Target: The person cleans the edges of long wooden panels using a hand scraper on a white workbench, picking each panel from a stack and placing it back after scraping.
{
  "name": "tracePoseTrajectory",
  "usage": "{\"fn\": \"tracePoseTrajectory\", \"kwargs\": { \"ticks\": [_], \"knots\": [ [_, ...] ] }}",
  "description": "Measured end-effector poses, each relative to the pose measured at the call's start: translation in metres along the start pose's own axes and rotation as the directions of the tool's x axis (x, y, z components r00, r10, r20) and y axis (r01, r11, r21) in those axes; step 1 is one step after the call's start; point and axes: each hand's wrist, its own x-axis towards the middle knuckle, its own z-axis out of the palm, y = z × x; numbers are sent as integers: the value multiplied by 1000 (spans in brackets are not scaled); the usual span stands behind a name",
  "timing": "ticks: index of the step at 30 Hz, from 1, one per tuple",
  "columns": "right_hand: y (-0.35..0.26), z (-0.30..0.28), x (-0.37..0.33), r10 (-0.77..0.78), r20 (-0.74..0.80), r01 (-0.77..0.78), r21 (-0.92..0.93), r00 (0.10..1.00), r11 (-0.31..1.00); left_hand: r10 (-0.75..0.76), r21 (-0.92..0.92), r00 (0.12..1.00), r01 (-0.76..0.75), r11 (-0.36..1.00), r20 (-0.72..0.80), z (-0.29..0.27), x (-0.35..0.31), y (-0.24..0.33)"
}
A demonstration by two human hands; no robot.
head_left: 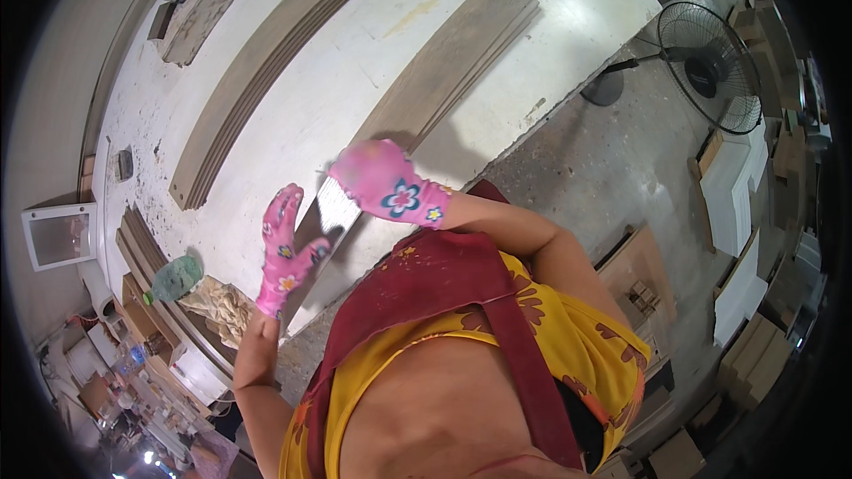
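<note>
My left hand [284, 248], in a pink flowered glove, is held at the near end of a stack of long grey-brown boards [444, 58], its fingers stretched and the thumb apart. It holds nothing. My right hand [377, 179], gloved alike and a little blurred, is curled over the same boards. Its fingers are turned away, so whatever they close on is hidden. Between the two hands, a bright pale patch [337, 206] shows on the board surface. The boards lie lengthwise on a white tabletop [586, 0].
A second stack of long boards [257, 53] lies farther left, near a worn block [195, 18] and a small grey block [123, 164]. A green bottle [177, 278] and crumpled cloth [217, 310] sit at lower left. A black fan [706, 71] stands right of the table.
</note>
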Motion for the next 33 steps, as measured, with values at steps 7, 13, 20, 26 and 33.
{"fn": "tracePoseTrajectory", "kwargs": {
  "ticks": [7,13,20,26,33],
  "knots": [
    [207,-83,-12,-164,-313,-182,-824,935,536,33,123,984,-11,992,-173,44,-34,-1],
    [264,-205,-35,247,-853,-655,-136,459,743,-21,84,983,37,996,-182,38,-31,3],
    [160,-75,-7,65,-554,-309,-358,830,881,30,53,980,-19,998,-198,37,-40,-9],
    [-48,69,-10,-281,-182,188,-407,942,894,-250,-517,916,56,854,-314,25,-61,-16],
    [55,0,-6,-188,-469,-88,-506,863,858,-659,-652,385,171,739,-646,21,-230,-45]
  ]
}}
